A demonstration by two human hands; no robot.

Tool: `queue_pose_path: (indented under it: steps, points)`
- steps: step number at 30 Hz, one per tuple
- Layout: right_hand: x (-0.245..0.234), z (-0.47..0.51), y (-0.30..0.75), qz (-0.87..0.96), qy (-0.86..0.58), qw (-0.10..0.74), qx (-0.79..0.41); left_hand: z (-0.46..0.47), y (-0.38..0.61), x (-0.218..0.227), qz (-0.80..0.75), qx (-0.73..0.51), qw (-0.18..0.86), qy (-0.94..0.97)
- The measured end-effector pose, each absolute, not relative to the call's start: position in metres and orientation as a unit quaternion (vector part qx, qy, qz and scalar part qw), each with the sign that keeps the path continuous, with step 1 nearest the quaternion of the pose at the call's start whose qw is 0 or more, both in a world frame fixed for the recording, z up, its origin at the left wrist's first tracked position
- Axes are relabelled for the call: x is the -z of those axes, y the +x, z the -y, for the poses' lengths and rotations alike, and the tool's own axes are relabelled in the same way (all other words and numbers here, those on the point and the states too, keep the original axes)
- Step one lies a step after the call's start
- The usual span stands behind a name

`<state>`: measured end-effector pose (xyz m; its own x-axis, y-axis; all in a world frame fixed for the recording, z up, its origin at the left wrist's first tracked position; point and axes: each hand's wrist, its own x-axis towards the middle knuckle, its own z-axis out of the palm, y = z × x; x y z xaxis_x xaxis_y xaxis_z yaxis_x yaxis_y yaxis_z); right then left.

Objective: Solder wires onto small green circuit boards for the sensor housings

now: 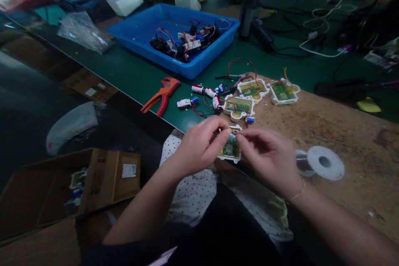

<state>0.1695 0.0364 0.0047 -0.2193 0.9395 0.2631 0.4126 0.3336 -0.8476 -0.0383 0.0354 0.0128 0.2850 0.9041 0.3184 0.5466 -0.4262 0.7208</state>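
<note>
Both my hands meet over the near edge of the workbench around a small white housing with a green circuit board point(230, 149). My left hand point(199, 145) is closed around its left side and top. My right hand point(268, 158) pinches at its upper right corner, where fine wires show. Just beyond lie three more white housings with green boards point(238, 107), point(252, 89), point(283, 91), joined by red wires. Small white cylindrical parts with blue ends point(187, 102) are scattered on the green mat beside them.
A red wire stripper point(162, 93) lies left of the parts. A blue tray point(149, 29) of wired parts stands behind. A solder spool point(324, 162) sits on the brown board to the right. An open cardboard box point(102, 174) is on the floor at left.
</note>
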Motion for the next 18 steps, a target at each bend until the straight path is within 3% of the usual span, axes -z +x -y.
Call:
queue_pose_path:
  steps: [2,5,10,18]
  points:
    - [-0.003,-0.039,0.17,0.66,-0.507,0.418,-0.363,-0.044,-0.067,-0.018,-0.529,-0.353,0.192,0.748]
    - [-0.002,-0.045,0.17,0.598,-0.515,0.445,-0.422,-0.06,-0.128,-0.015,-0.664,-0.287,-0.017,0.69]
    - [0.0,-0.046,0.169,0.56,-0.506,0.472,-0.455,-0.077,-0.211,0.02,-0.689,-0.256,-0.014,0.678]
    - [0.004,-0.034,0.168,0.653,-0.502,0.436,-0.361,-0.102,-0.23,0.048,-0.737,-0.31,-0.035,0.6]
